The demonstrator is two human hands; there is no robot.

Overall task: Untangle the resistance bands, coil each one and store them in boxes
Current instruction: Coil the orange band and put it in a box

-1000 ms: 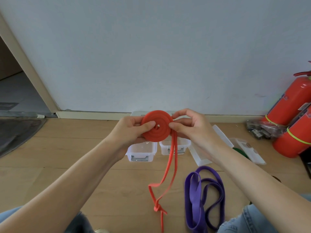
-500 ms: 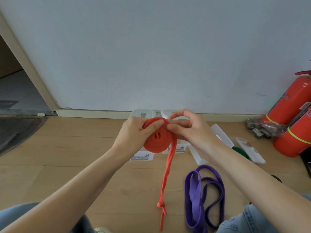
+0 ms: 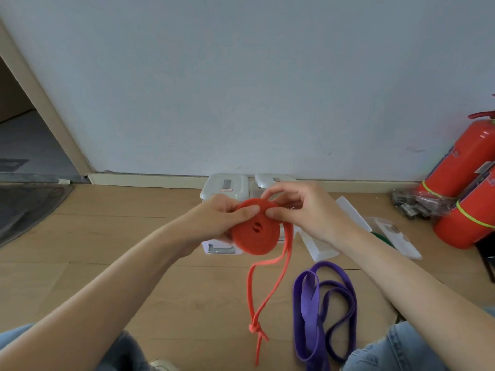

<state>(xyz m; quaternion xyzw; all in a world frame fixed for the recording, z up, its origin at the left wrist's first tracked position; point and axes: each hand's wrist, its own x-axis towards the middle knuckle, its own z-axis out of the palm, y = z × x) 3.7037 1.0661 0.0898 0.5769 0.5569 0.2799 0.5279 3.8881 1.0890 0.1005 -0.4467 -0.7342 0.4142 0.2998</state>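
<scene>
one view, head camera, looking down past both forearms to a wooden floor [image 3: 112,263] and a pale wall [image 3: 241,76].

item: red resistance band [image 3: 255,234], mostly wound into a flat, tight disc with a small s-shaped gap at its centre. held in the air between both hands, above the boxes. its unwound part hangs from the disc's right edge as two thin strands that meet in a knot [image 3: 254,328] low down, with a short tail below the knot.

left hand [image 3: 214,223]: grip closed on the disc, thumb pressed on its upper face, fingers behind it.

right hand [image 3: 302,210]: grip closed on the disc's upper right edge, thumb tip just beside the left thumb, forefinger arched over the rim.

item: purple resistance band [image 3: 321,311], wider, lying loose in long folded loops on the floor, right of the red strands, apart from them.

items: two clear boxes [image 3: 227,186] side by side near the skirting, partly hidden by the hands; white lids [image 3: 348,212] lying to their right.

also: two red fire extinguishers [image 3: 460,170] at the far right; dark mat [image 3: 26,204] at left; denim knees at the bottom corners.
</scene>
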